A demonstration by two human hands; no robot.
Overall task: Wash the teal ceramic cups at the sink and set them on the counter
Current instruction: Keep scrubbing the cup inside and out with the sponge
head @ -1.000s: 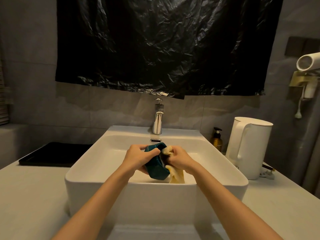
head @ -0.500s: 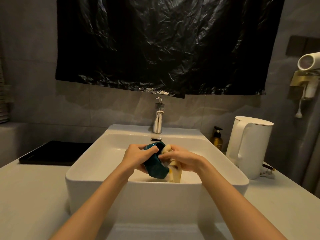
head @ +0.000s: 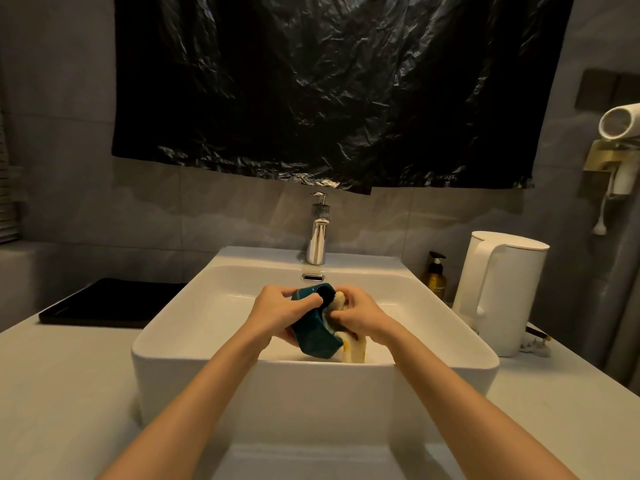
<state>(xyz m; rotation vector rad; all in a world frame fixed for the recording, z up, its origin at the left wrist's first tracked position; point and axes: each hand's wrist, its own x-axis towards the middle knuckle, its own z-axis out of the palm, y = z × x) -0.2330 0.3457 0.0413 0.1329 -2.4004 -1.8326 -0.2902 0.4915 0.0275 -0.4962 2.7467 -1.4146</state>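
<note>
R hand (head: pixel 360 317) curled tighter on cloth (head: pixel 355 351) | L hand (head: pixel 277 315) grips teal cup (head: pixel 313 336) | white sink (head: pixel 242 362), grey counter (head: pixel 69 375)

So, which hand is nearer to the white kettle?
The right hand. It holds a cloth right of the teal cup, toward the white kettle; the left hand grips the cup, farther away.

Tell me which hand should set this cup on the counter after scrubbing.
Probably the left. The left hand grips the teal cup around its body, while the right hand is busy pinching the yellow cloth at the cup's mouth. The counter on the right also holds a white kettle.
</note>
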